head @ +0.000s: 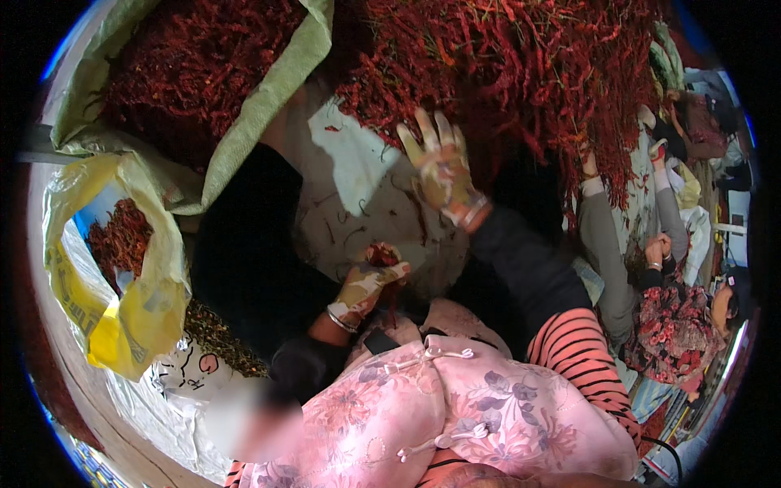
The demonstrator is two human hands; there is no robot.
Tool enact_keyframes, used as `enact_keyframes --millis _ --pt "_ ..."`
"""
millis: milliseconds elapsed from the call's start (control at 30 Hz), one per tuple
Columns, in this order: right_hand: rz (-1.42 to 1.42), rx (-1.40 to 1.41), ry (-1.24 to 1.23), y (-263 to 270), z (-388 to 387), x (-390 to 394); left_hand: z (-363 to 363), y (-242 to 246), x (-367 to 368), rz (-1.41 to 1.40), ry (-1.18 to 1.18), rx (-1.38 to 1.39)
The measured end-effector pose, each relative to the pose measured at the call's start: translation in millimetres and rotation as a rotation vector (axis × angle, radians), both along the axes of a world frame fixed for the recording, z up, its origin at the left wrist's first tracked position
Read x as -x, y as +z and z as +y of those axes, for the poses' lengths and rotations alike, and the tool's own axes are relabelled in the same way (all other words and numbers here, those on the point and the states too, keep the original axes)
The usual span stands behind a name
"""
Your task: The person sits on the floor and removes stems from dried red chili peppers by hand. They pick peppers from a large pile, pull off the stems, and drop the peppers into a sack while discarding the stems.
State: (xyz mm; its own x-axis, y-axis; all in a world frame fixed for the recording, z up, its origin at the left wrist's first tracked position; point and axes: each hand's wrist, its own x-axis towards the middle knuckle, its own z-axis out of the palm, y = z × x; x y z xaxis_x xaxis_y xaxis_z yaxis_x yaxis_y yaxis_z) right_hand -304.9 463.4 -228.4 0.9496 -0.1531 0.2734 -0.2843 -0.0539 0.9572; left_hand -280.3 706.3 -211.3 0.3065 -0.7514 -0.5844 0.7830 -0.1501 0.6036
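My left hand (364,288), in a patchy pale-and-tan covering that may be a glove, is closed around a few dried red chili peppers (383,255) low in front of my body. My right hand (444,168), covered the same way, is spread with fingers apart and nothing in it. Its fingertips are just short of the large heap of dried red chilies with stalks (518,67). Between my hands lies a pale sheet (354,158) with loose stems scattered on it.
A green woven sack (262,116) full of dried chilies (201,61) stands at upper left. Below it is a yellow plastic bag (146,317) with more chilies (121,241). Dark loose scraps (223,341) lie beside white sheeting (183,427). A person (677,329) sits at right; others are beyond.
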Motion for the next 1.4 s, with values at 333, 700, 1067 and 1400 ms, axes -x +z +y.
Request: enact_keyframes --millis 333,700,1067,1400 --pt "0.196 -1.334 -0.241 54 -59 -190 -1 -15 -3 0.000 0.076 -0.037" --pt "-0.118 -1.207 0.227 16 -88 -105 19 -59 1 0.021 0.028 0.213" --pt "0.468 -1.414 0.096 81 -46 36 -4 -1 3 -0.003 0.048 0.005" --pt "-0.470 -1.103 -0.100 179 -111 -58 0 -17 3 -0.114 0.075 0.038"
